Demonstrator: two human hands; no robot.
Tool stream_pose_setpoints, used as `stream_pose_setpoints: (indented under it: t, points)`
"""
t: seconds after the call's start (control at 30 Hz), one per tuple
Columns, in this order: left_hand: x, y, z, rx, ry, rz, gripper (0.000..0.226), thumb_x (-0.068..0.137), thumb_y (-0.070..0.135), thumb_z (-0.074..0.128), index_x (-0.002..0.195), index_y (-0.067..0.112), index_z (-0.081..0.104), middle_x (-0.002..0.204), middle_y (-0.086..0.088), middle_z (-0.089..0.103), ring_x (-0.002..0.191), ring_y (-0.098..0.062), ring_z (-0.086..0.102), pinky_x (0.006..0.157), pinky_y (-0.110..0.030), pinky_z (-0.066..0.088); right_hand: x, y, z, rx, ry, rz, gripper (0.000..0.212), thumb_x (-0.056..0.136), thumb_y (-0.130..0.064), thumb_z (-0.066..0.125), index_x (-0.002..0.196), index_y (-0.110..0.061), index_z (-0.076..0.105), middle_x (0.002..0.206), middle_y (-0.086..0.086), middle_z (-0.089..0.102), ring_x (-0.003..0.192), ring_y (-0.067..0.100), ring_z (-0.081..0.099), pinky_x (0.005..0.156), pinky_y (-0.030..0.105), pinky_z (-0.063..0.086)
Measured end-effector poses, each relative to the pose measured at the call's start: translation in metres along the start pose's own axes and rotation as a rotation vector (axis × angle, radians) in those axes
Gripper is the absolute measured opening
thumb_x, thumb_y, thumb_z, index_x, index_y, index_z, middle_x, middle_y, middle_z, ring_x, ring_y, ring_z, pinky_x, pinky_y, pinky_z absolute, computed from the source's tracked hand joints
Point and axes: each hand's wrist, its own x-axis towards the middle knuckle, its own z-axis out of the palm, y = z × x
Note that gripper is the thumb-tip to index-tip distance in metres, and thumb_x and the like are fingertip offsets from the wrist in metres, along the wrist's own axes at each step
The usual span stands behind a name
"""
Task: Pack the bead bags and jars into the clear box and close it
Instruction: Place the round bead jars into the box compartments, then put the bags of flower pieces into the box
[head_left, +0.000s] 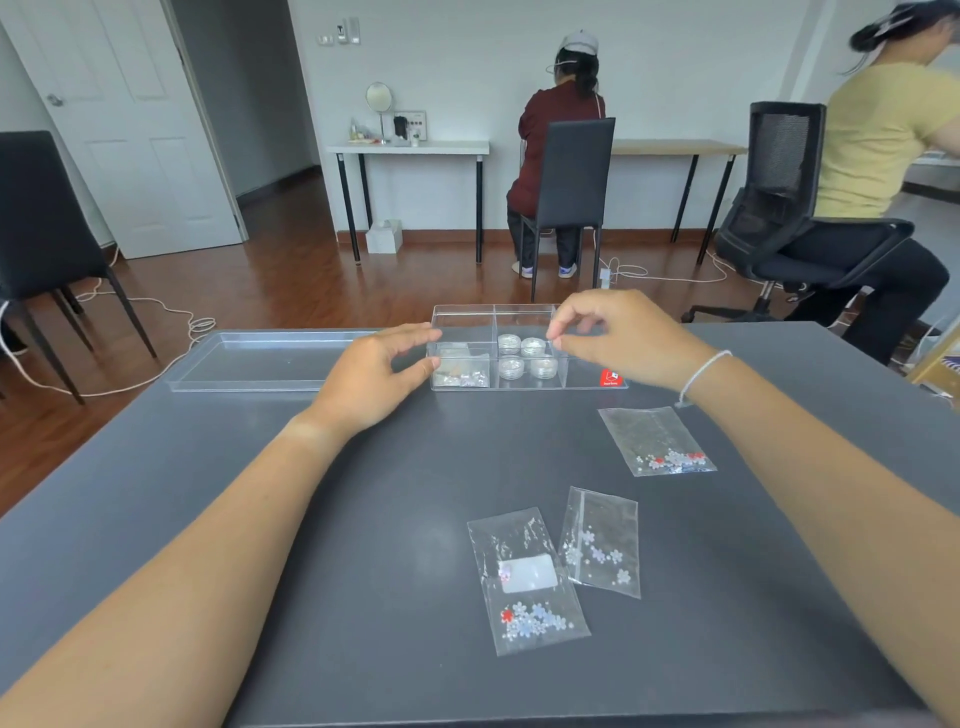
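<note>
1. Both hands reach forward over the dark grey table (311, 545). Left hand (374, 371) has its fingers loosely spread, fingertips touching the left end wall of the clear box (462, 317). Right hand (618, 338) hovers above the box's right part with thumb and forefinger drawn close together; whether anything is pinched between them cannot be told. A white string bracelet (701, 374) circles the right wrist.
2. Nearest on the table lies a bead bag (527, 579) with a white label and a cluster of pale flower beads plus one red at its lower end.
3. Just beside it, to the right and slightly overlapping its corner, a second bag (602, 543) holds scattered pale flower beads.
4. Farther off, near the right forearm, a third bag (654, 439) holds white and red beads along its bottom edge.
5. Beyond these, the box stands open, split into compartments. Four small jars (525, 356) sit together in the middle near compartment; a crumpled bag (460, 371) fills the left near one; a red sticker (611, 378) marks the right front wall.
6. Left of the box, touching or nearly so, the clear lid (260, 358) lies flat at the table's far edge.
</note>
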Motion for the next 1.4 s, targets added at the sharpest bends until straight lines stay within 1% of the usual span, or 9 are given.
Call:
stream_pose_setpoints:
  t: [0.1, 0.23, 0.37, 0.5, 0.67, 0.83, 0.93, 1.07, 1.4]
  points:
    - [-0.004, 0.005, -0.001, 0.002, 0.048, 0.006, 0.034, 0.084, 0.027, 0.061, 0.117, 0.027, 0.06, 0.133, 0.003, 0.054, 0.124, -0.009, 0.045, 0.103, -0.028, 0.036, -0.025, -0.003, 0.006, 0.059, 0.008, -0.034, 0.009, 0.079, -0.015, 0.064, 0.076, -0.023, 0.065, 0.078, -0.019, 0.06, 0.073, 0.009, 0.051, 0.064, 0.003, 0.037]
    - [-0.013, 0.017, -0.004, 0.024, 0.123, 0.059, 0.033, 0.084, 0.027, 0.06, 0.117, 0.027, 0.06, 0.126, 0.005, 0.057, 0.11, -0.007, 0.047, 0.103, -0.046, 0.038, -0.052, -0.006, 0.016, 0.114, -0.091, 0.004, 0.009, 0.076, -0.022, 0.068, 0.075, -0.031, 0.065, 0.074, -0.021, 0.061, 0.067, 0.005, 0.046, 0.063, 0.007, 0.037]
    - [-0.027, 0.03, -0.004, 0.001, 0.141, 0.066, 0.029, 0.083, 0.029, 0.06, 0.112, 0.029, 0.062, 0.108, 0.011, 0.058, 0.096, -0.007, 0.048, 0.086, -0.025, 0.041, -0.069, -0.01, 0.02, 0.096, -0.244, 0.019, 0.008, 0.072, -0.035, 0.069, 0.076, -0.036, 0.063, 0.077, -0.017, 0.062, 0.063, 0.004, 0.042, 0.061, 0.015, 0.035]
    - [-0.05, 0.049, -0.005, -0.065, -0.014, 0.063, 0.021, 0.08, 0.03, 0.065, 0.101, 0.031, 0.067, 0.094, 0.018, 0.06, 0.084, 0.007, 0.051, 0.071, -0.001, 0.033, -0.083, -0.012, 0.019, 0.049, -0.321, 0.014, 0.016, 0.067, -0.041, 0.073, 0.078, -0.037, 0.062, 0.079, -0.014, 0.06, 0.062, 0.001, 0.042, 0.062, 0.006, 0.036]
    - [-0.082, 0.078, -0.004, -0.089, -0.309, 0.075, 0.02, 0.071, 0.036, 0.072, 0.092, 0.034, 0.069, 0.089, 0.014, 0.063, 0.077, -0.003, 0.05, 0.066, -0.004, 0.035, -0.092, -0.009, 0.017, -0.047, -0.334, -0.02, 0.029, 0.062, -0.047, 0.075, 0.084, -0.036, 0.061, 0.08, -0.014, 0.053, 0.07, -0.012, 0.042, 0.064, 0.002, 0.032]
    - [-0.101, 0.092, -0.004, 0.028, -0.526, 0.056, 0.035, 0.063, 0.049, 0.075, 0.094, 0.039, 0.064, 0.093, 0.015, 0.059, 0.085, -0.003, 0.049, 0.075, -0.012, 0.04, -0.097, -0.005, 0.016, -0.051, -0.365, -0.004, 0.037, 0.057, -0.05, 0.077, 0.085, -0.034, 0.059, 0.079, -0.014, 0.049, 0.072, -0.012, 0.041, 0.064, 0.005, 0.034]
    - [-0.103, 0.096, -0.004, 0.097, -0.565, 0.044, 0.044, 0.06, 0.051, 0.076, 0.1, 0.039, 0.062, 0.092, 0.017, 0.055, 0.087, 0.0, 0.048, 0.079, -0.017, 0.042, -0.095, -0.006, 0.017, -0.019, -0.378, 0.022, 0.033, 0.059, -0.045, 0.078, 0.083, -0.034, 0.059, 0.079, -0.014, 0.05, 0.069, -0.005, 0.043, 0.063, 0.005, 0.034]
    - [-0.101, 0.098, -0.004, 0.096, -0.611, -0.014, 0.048, 0.059, 0.049, 0.078, 0.103, 0.039, 0.06, 0.092, 0.016, 0.053, 0.085, 0.001, 0.048, 0.072, -0.008, 0.038, -0.094, -0.006, 0.019, -0.028, -0.383, 0.046, 0.038, 0.061, -0.045, 0.077, 0.094, -0.034, 0.059, 0.08, -0.014, 0.05, 0.071, 0.002, 0.044, 0.063, 0.012, 0.035]
    - [-0.093, 0.099, -0.004, -0.027, -0.64, -0.074, 0.04, 0.065, 0.034, 0.078, 0.094, 0.044, 0.053, 0.099, 0.015, 0.053, 0.09, -0.008, 0.05, 0.075, -0.015, 0.041, -0.093, -0.005, 0.019, 0.013, -0.393, 0.058, 0.031, 0.063, -0.041, 0.077, 0.087, -0.034, 0.058, 0.086, -0.016, 0.05, 0.08, -0.008, 0.041, 0.068, 0.01, 0.032]
